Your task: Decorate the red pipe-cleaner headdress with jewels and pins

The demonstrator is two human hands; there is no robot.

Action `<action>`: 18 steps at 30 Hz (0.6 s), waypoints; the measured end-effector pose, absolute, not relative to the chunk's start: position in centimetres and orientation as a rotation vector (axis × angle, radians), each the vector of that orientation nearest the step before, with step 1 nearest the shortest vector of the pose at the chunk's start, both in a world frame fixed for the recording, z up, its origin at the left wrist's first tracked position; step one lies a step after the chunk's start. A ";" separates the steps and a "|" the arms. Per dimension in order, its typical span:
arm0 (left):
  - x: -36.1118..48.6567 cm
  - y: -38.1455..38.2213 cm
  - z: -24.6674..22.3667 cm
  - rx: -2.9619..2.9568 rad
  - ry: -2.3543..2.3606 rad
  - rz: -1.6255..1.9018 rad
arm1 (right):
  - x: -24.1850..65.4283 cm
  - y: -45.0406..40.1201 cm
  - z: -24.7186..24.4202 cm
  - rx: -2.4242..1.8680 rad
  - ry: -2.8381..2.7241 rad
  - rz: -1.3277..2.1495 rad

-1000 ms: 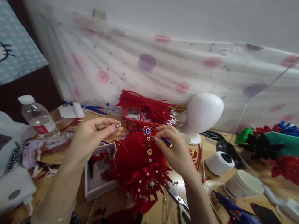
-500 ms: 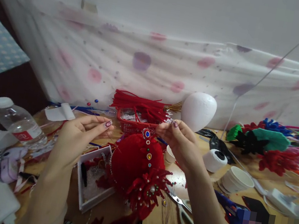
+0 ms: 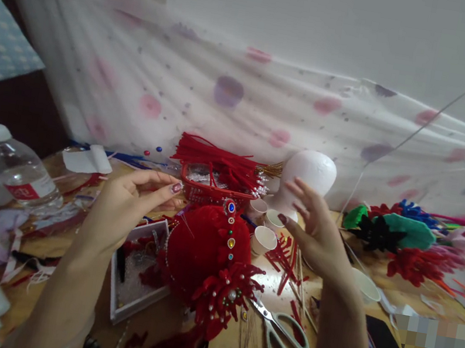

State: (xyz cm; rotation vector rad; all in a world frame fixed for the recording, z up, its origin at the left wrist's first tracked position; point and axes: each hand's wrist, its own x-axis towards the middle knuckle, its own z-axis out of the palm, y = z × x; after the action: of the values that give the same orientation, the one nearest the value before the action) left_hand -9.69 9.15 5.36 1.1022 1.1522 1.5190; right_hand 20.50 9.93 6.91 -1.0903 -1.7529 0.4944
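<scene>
Left of centre, my left hand (image 3: 143, 198) is held in the air with thumb and forefinger pinched together. Whatever lies in that pinch is too fine to make out. Just below and to its right sits a round red velvet headpiece (image 3: 197, 251). A row of coloured gems (image 3: 230, 244) runs down its front, and a red flower (image 3: 230, 295) with pearls is at its lower right. My right hand (image 3: 312, 229) is raised to the right of the headpiece, fingers apart and holding nothing. Behind that hand stands a white foam head (image 3: 313, 172).
Scissors (image 3: 276, 336) lie at the lower right, and a white box (image 3: 136, 294) of beads is left of the headpiece. Paper cups (image 3: 264, 242), a red basket (image 3: 198, 192) and a water bottle (image 3: 19, 168) stand around. Bright flowers (image 3: 414, 234) lie at right.
My right hand has opened from a pinch and moved right, away from the headpiece. My left hand keeps its pinch. The view has shifted slightly.
</scene>
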 end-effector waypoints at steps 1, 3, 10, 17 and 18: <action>-9.5 9.1 5.4 1.106 1.152 1.516 | 19.7 10.0 6.5 -1.064 -1.787 0.632; -9.3 9.1 5.5 1.122 1.151 1.513 | 17.6 10.2 5.8 -1.066 -1.823 0.874; -8.3 10.1 4.6 1.101 1.059 1.519 | 14.8 10.8 4.8 -0.966 -1.675 1.207; -5.9 11.2 3.6 1.087 0.899 1.535 | 15.6 10.7 4.4 -0.818 -1.599 1.307; -5.7 11.4 3.6 1.108 0.901 1.523 | 15.5 10.7 4.4 -0.817 -1.597 1.309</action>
State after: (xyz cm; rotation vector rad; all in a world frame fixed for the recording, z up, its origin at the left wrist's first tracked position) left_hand -5.65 11.37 3.64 1.1081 0.9009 1.5227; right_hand 15.48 10.74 4.42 -0.8166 -1.5971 1.3087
